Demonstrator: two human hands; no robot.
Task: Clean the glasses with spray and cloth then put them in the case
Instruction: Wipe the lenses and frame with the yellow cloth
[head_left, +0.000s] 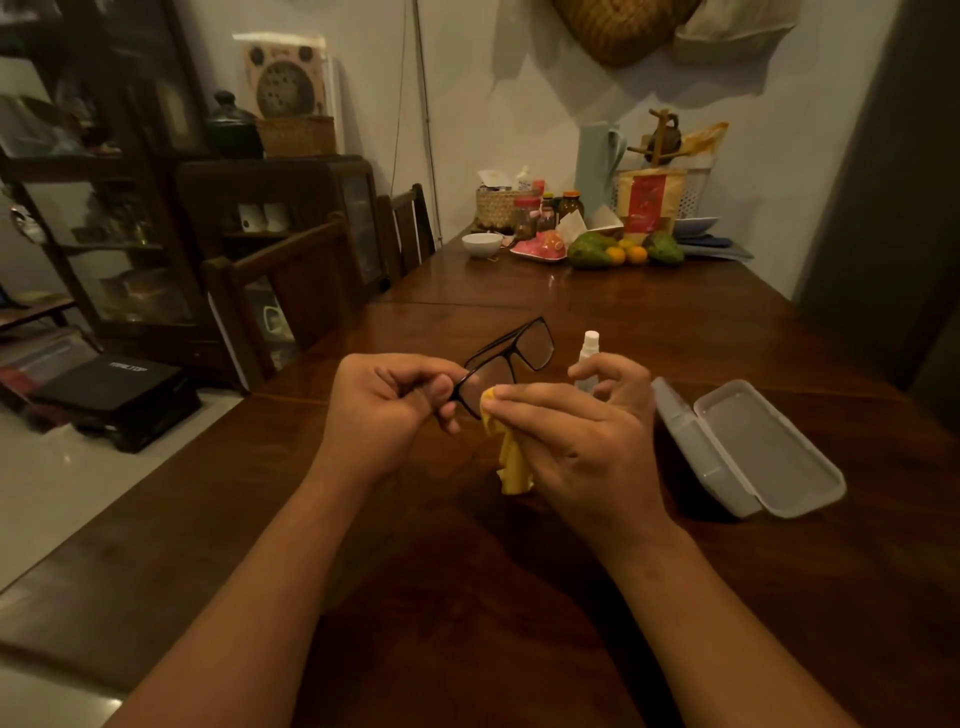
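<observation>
Right now the left hand (387, 402) pinches the black-framed glasses (511, 358) at one end of the frame, holding them up over the wooden table (467, 571). Right hand (582, 441) is closed on a yellow cloth (511, 457), thumb & fingers pressing it vs. the near lens. White spray bottle (589, 353) stands just behind the right hand; grey case (748, 447) lies open on the table to the right, apart from both hands.
</observation>
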